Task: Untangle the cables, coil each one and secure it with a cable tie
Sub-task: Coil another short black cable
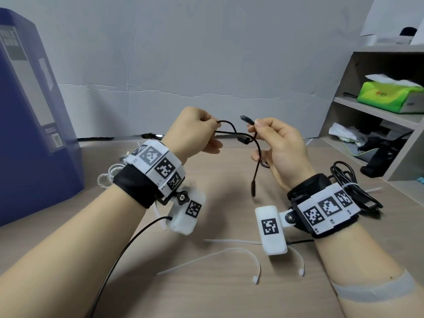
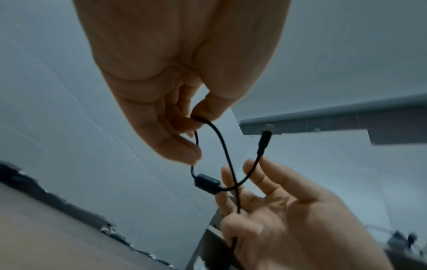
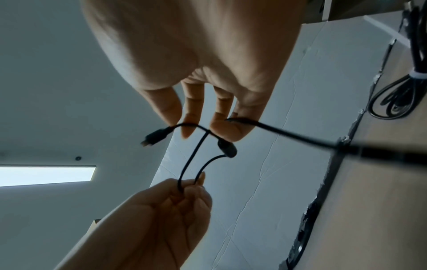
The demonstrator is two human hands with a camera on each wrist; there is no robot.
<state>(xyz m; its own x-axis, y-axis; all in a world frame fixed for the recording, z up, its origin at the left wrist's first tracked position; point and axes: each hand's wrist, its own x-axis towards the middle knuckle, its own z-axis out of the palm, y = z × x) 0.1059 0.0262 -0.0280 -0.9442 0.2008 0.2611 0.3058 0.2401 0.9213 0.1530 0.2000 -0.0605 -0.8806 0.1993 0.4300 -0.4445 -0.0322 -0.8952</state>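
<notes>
A thin black cable [image 1: 229, 125] with a ferrite bead [image 1: 244, 140] hangs in the air between both hands. My left hand [image 1: 207, 126] pinches a small loop of it between thumb and fingers. My right hand [image 1: 256, 125] pinches the cable just below its small connector [image 1: 247, 120]; the other plug [image 1: 253, 190] dangles under that hand. In the left wrist view the cable [image 2: 221, 142] crosses over itself near the bead [image 2: 206, 182]. The right wrist view shows two strands [image 3: 191, 159] running down into the left hand [image 3: 184, 191]. Loose white cable ties [image 1: 215, 258] lie on the table.
A black cable bundle [image 1: 351, 187] with a white tie round it lies by my right wrist. A white braided cable [image 1: 107, 177] sits behind my left wrist. A blue box [image 1: 27, 111] stands at the left; a shelf [image 1: 378, 115] with a green tissue pack [image 1: 390, 95] at the right.
</notes>
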